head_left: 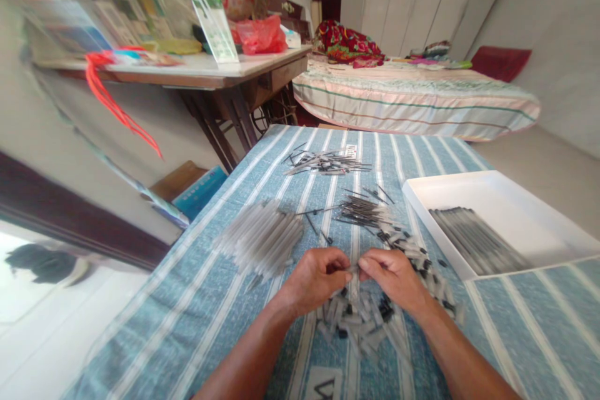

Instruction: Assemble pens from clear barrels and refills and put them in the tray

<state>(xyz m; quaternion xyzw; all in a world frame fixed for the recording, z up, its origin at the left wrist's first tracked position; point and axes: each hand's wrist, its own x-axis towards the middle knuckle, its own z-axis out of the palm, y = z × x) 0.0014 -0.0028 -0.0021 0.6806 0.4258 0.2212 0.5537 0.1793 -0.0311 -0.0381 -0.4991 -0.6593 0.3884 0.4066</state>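
My left hand and my right hand meet above the table with fingertips pinched close together. Between them is a small greyish pen part, mostly hidden by the fingers. Just below lies a loose pile of translucent grey pen caps mixed with small black pieces. More caps and black plugs trail along beside my right hand. Beyond the hands is a heap of thin dark pen refills. Left of it, a stack of frosted grey pen barrels lies side by side.
At the right, a white box lid holds a row of dark-cored pens. A further pile of thin pieces lies at the far end of the striped tablecloth. A cluttered desk and a bed stand behind.
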